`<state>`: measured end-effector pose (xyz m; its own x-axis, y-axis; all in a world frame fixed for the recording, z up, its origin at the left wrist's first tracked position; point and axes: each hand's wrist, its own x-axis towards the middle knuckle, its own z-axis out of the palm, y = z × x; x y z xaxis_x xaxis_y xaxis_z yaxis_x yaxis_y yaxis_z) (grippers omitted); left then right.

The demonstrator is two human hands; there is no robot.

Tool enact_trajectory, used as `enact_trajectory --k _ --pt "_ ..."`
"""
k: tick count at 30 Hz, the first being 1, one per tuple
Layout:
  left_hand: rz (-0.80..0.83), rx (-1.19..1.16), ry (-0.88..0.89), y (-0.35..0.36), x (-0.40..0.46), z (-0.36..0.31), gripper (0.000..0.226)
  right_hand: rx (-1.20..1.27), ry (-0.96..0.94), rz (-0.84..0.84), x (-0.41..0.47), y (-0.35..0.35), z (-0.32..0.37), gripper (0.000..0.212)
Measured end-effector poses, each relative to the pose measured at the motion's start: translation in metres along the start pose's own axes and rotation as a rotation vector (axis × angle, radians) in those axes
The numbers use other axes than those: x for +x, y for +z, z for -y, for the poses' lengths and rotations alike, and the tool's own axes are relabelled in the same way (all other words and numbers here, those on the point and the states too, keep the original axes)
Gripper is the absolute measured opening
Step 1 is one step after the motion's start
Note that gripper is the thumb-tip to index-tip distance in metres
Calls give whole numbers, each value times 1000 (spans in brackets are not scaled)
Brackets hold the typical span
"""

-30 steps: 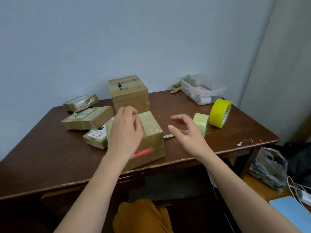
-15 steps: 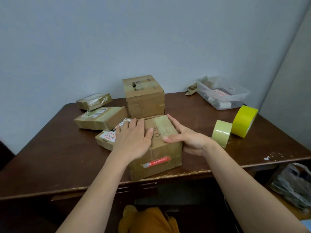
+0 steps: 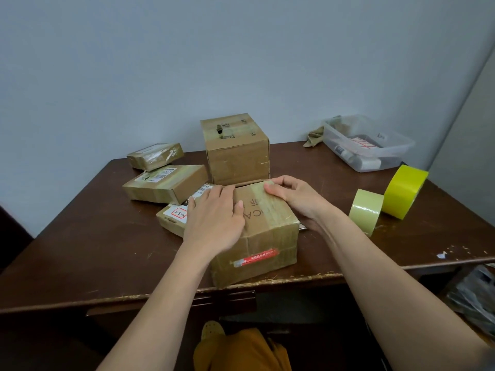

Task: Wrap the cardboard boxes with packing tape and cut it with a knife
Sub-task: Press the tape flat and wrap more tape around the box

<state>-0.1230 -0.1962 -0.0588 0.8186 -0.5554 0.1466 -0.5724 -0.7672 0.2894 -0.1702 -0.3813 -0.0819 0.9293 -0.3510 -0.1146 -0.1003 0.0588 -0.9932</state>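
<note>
Your counter (image 3: 80, 253) carries everything, a dark brown top with a worn front edge. Standing at the back, near the wall, is the tall box (image 3: 237, 151), its top seam partly torn open. In front of it, at the near edge, sits the box you are working on (image 3: 267, 236); tape bands already cross its top and front, and a red label is stuck low on the near face. To the left lie three flatter parcels: a long box (image 3: 164, 184), a small glossy one (image 3: 155, 156) behind it, and a labelled box (image 3: 172, 216) tucked beside your left wrist.

Your left hand (image 3: 214, 218) lies flat on the left part of the working box's top, fingers spread and pressing down. Your right hand (image 3: 294, 198) rests over the far right corner, fingers curled over the top edge and the thumb out of sight, so it steadies rather than pinches, as far as this angle tells.

At the right stand the bright yellow tape roll (image 3: 404, 191) and the pale tape roll (image 3: 365, 210), touching each other and well apart from your hands. The clear bin (image 3: 367, 143) sits behind them.

By my reading you are at the start of this box: neither roll is in hand and no fresh strip is drawn. A slim metallic object (image 3: 302, 227) peeks out just right of the box, possibly the knife, though too little shows to be sure. Taping, cutting, and the other boxes all remain.
</note>
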Motion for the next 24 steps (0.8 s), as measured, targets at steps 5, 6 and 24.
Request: enact_trajectory --k 5,6,24 --pt "-21 -124 -62 -1 -3 -1 42 -85 34 219 -9 -4 5 89" --pt "-22 -129 -78 -1 -3 -1 43 -109 50 264 -10 -4 5 101" --pt "-60 -173 -154 2 -3 2 47 -19 7 79 -23 6 3 72"
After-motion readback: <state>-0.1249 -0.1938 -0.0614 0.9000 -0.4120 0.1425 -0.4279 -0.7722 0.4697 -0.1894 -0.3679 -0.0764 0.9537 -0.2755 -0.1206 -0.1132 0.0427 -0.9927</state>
